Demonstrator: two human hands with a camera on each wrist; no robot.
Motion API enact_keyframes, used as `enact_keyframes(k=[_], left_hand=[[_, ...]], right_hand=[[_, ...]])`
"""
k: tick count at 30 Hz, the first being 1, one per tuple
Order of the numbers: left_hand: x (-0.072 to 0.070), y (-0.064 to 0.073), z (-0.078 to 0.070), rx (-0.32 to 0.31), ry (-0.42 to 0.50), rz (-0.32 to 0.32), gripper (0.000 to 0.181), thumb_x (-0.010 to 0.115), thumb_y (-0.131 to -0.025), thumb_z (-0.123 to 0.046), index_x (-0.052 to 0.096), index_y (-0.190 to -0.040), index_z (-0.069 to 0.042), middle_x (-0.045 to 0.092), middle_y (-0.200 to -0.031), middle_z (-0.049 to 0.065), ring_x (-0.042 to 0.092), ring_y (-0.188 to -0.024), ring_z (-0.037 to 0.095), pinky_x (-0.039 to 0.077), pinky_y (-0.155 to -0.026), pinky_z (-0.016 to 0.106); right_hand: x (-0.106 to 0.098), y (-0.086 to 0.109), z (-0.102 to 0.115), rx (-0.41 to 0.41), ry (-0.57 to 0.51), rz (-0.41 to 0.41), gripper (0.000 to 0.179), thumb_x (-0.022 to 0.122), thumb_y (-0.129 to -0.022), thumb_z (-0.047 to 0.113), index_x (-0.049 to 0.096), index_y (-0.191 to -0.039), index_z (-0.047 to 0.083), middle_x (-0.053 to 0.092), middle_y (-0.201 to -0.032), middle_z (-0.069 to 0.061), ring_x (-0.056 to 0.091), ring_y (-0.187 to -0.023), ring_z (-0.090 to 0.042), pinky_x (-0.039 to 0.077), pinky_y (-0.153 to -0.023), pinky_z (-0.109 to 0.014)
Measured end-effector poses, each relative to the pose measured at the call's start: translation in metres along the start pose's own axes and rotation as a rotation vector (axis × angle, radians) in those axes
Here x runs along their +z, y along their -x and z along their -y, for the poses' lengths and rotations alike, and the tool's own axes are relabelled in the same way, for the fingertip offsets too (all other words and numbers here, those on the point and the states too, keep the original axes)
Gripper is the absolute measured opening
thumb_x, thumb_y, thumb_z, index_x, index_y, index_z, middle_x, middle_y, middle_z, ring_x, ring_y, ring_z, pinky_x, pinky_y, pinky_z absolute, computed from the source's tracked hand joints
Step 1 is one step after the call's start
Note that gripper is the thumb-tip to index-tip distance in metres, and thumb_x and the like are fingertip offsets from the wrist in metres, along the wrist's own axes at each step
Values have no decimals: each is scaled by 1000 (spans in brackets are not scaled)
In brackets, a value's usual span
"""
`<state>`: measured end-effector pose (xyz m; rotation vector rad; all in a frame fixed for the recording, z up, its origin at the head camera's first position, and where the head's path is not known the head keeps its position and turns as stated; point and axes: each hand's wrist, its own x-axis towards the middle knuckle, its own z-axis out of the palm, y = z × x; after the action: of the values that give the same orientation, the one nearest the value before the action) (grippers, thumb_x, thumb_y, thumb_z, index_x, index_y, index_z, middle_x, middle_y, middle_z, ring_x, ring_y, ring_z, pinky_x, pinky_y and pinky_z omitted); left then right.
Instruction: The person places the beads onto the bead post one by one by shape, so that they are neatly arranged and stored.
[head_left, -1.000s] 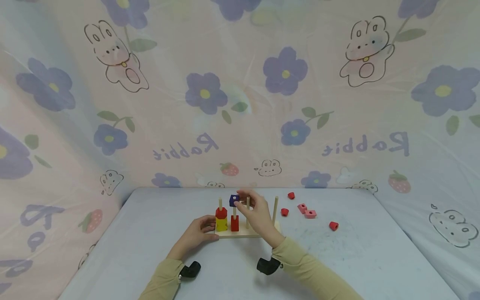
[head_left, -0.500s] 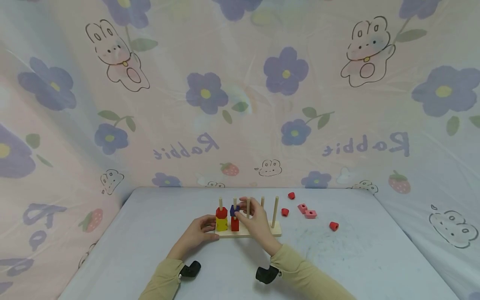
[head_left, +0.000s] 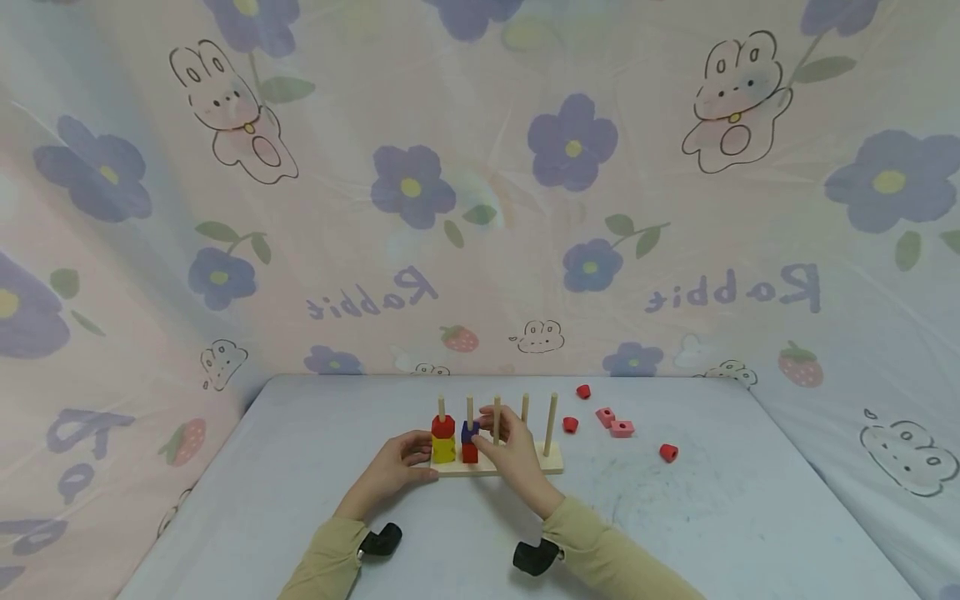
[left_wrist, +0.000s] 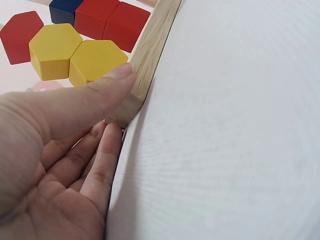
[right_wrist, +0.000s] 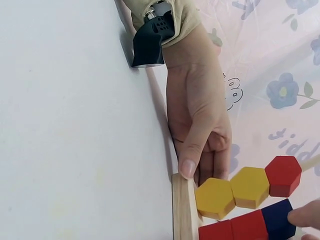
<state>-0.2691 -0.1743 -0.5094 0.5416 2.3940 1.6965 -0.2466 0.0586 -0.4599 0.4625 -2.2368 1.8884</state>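
Observation:
A wooden peg base (head_left: 553,461) with upright pegs stands on the table. My left hand (head_left: 390,468) grips its left end, the thumb on the front edge and the fingers around the corner. On the leftmost peg, a red hexagonal block (right_wrist: 283,176) tops two yellow hexagonal blocks (right_wrist: 216,199). The second peg carries two red square blocks (left_wrist: 90,17) with a blue square block (right_wrist: 278,220) above them, touching the upper one. My right hand (head_left: 517,458) holds that blue block between thumb and fingers; only a fingertip shows in the right wrist view.
Loose red blocks (head_left: 570,425) and pink blocks (head_left: 622,428) lie scattered right of the base. One red block (head_left: 669,452) sits farther right. Bare pegs (head_left: 551,423) rise from the base's right part. A patterned cloth (head_left: 480,250) hangs behind the table.
The blue block has come down the second peg from its tip onto the red blocks, my right hand lowering with it. My left hand has stayed at the base's end.

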Motion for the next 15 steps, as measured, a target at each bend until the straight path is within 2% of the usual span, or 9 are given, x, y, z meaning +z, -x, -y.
enact_keyframes(k=[3, 7, 11, 15], left_hand=[[1, -1, 0, -8, -2, -8, 62, 80, -77, -6, 50, -131, 3, 56, -122, 16, 55, -114, 32, 49, -94, 31], [1, -1, 0, -20, 1, -16, 62, 80, -76, -5, 51, -130, 2, 56, -123, 16, 56, -113, 32, 49, -94, 32], [1, -1, 1, -15, 5, -13, 62, 80, -76, -5, 51, -130, 2, 55, -123, 17, 56, -113, 32, 49, -94, 31], [1, -1, 3, -13, 2, -11, 62, 80, -77, -6, 50, -131, 3, 55, -123, 16, 55, -114, 32, 49, -94, 30]], right_hand=[[-3, 1, -9, -5, 28, 5, 39, 70, -84, 0, 55, -120, 2, 63, -112, -15, 57, -110, -35, 44, -100, -49], [-10, 11, -7, -44, 41, 25, 47, 69, -85, -1, 52, -128, -2, 58, -122, -22, 53, -117, -37, 40, -103, -49], [-20, 28, 12, -85, 75, 36, 55, 67, -84, -7, 45, -133, -10, 52, -128, -29, 49, -120, -43, 38, -102, -54], [-32, 45, 29, -97, 115, 51, 56, 67, -79, -15, 46, -131, -13, 53, -126, -31, 50, -117, -46, 40, -98, -58]])
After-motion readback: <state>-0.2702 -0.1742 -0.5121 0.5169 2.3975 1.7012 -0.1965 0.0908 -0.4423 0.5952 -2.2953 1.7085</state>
